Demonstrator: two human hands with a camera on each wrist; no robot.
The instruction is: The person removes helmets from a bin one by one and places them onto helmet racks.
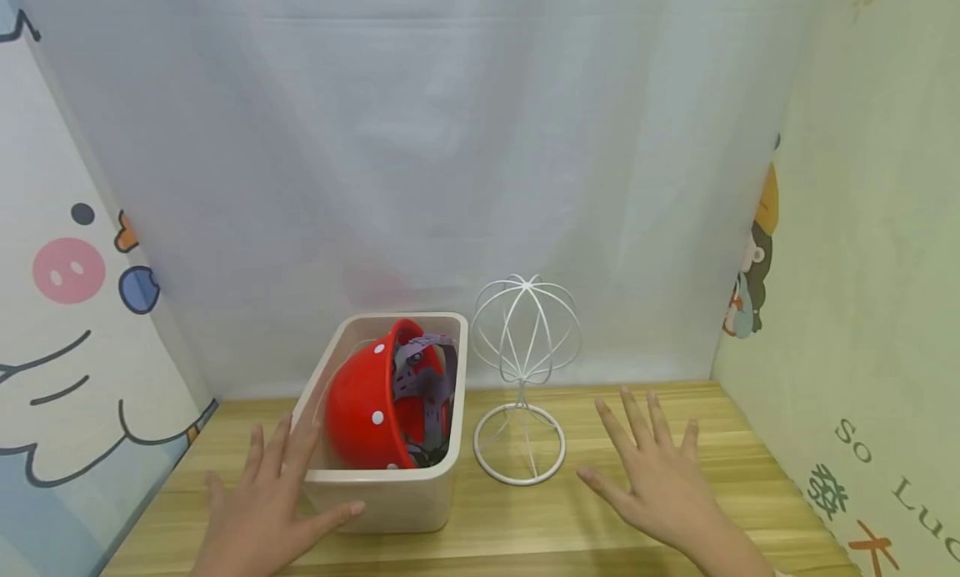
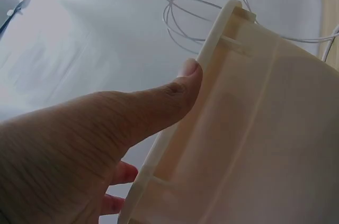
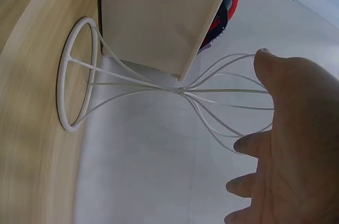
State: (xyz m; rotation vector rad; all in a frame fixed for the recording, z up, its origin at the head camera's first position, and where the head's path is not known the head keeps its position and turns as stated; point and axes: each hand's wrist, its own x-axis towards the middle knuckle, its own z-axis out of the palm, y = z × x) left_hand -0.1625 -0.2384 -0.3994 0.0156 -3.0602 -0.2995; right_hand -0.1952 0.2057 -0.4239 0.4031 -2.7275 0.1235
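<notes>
A red helmet [image 1: 363, 406] with white dots lies on its side in a cream plastic bin [image 1: 375, 502], its dark straps and inner harness facing right. Just right of the bin stands a white wire stand [image 1: 519, 444] with a round cage top and a ring base. My left hand [image 1: 262, 502] is spread, palm down, at the bin's front left corner; the left wrist view puts its thumb [image 2: 159, 105] close by the bin's rim. With fingers spread, my right hand [image 1: 663, 485] hovers to the right of the wire stand, holding nothing.
Everything stands on a wood-grain table [image 1: 585, 552]. A pale grey curtain [image 1: 480, 143] hangs along its back edge. Printed panels flank it: a cartoon wall [image 1: 67, 352] on the left and a light green wall [image 1: 862, 268] with lettering on the right.
</notes>
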